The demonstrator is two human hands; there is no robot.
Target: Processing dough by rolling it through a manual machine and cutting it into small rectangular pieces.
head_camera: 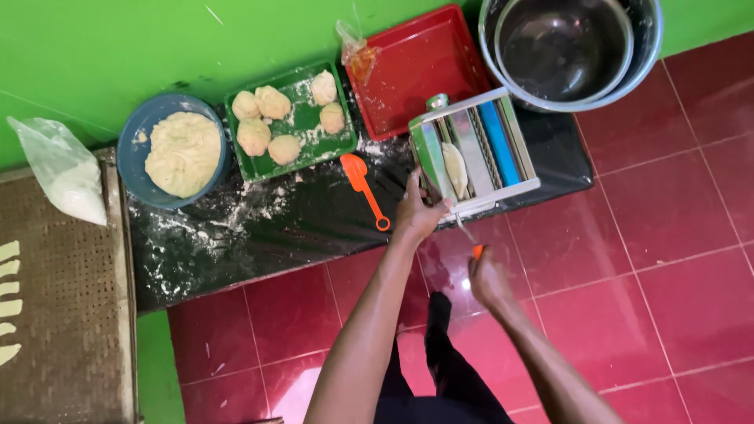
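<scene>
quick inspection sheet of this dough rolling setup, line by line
surface: black sheet on the red tiled floor, dusted with flour.
job's things: pasta roller with a dough strip in its rollers; crank handle at its side.
clutter: blue bowl of dough, green tray with six dough balls, red tray, orange scraper, metal bowl, plastic bag, perforated tray with cut strips.
grippers: left hand steadies the roller's edge; right hand closed on the crank handle.
cables: nothing seen.
surroundings: green wall.
</scene>
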